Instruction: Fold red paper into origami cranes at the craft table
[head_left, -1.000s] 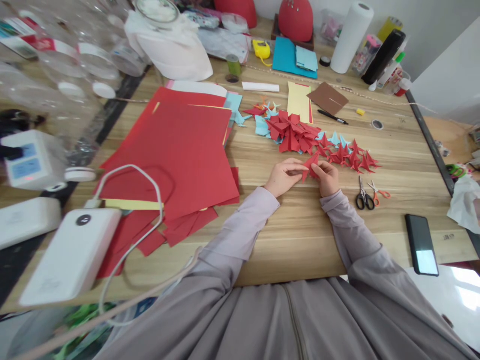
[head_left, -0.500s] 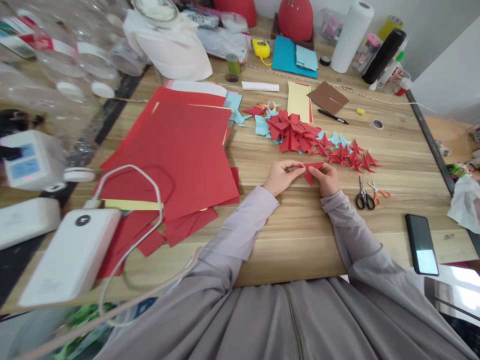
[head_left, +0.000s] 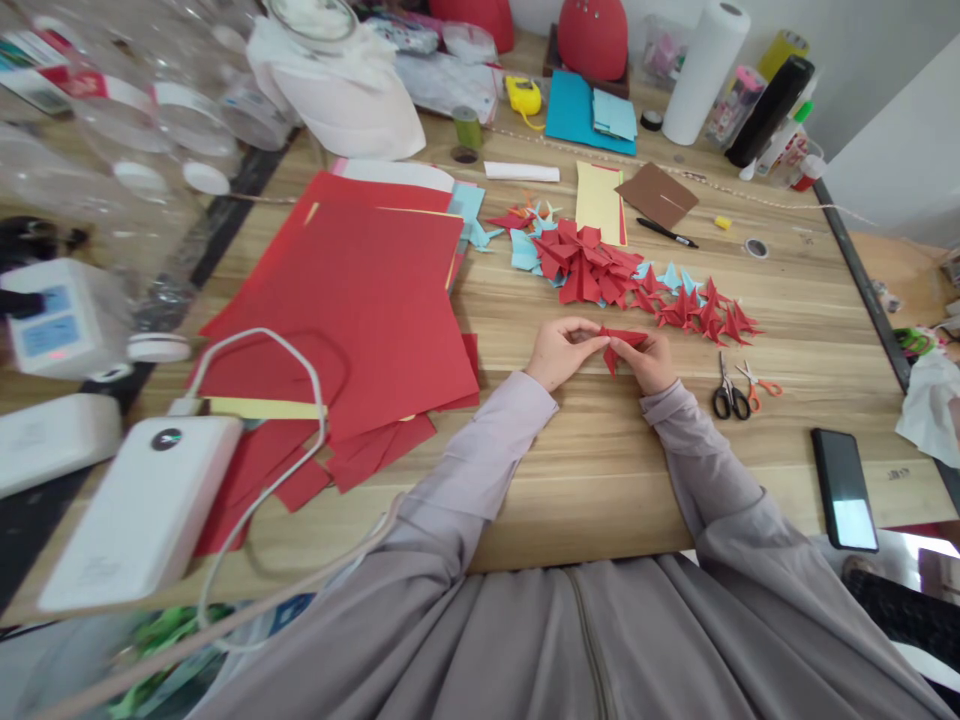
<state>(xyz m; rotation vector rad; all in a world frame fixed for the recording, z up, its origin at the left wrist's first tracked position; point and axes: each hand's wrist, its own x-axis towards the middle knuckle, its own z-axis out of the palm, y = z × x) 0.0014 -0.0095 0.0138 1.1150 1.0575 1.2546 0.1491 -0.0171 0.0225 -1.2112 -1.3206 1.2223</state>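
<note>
A small folded red paper (head_left: 624, 338) is held between my two hands above the wooden table. My left hand (head_left: 561, 352) pinches its left end between thumb and fingers. Its right part is gripped by my right hand (head_left: 651, 360), with the thumb on the near side. One point of the paper hangs down between the thumbs. Just beyond my hands lies a pile of folded red pieces (head_left: 585, 262), with a row of smaller red folded pieces (head_left: 694, 308) reaching right and a few light blue ones among them.
Large red sheets (head_left: 367, 310) cover the table at left, near a white power bank (head_left: 142, 510) with a looped cable. Black scissors (head_left: 729, 398), orange scissors (head_left: 759, 386) and a phone (head_left: 844, 488) lie at right. Behind stand a white roll (head_left: 705, 75) and a black bottle (head_left: 769, 112).
The folded red paper has shifted slightly between my fingers, its hanging point now a little further left. Both hands have stayed almost in place.
</note>
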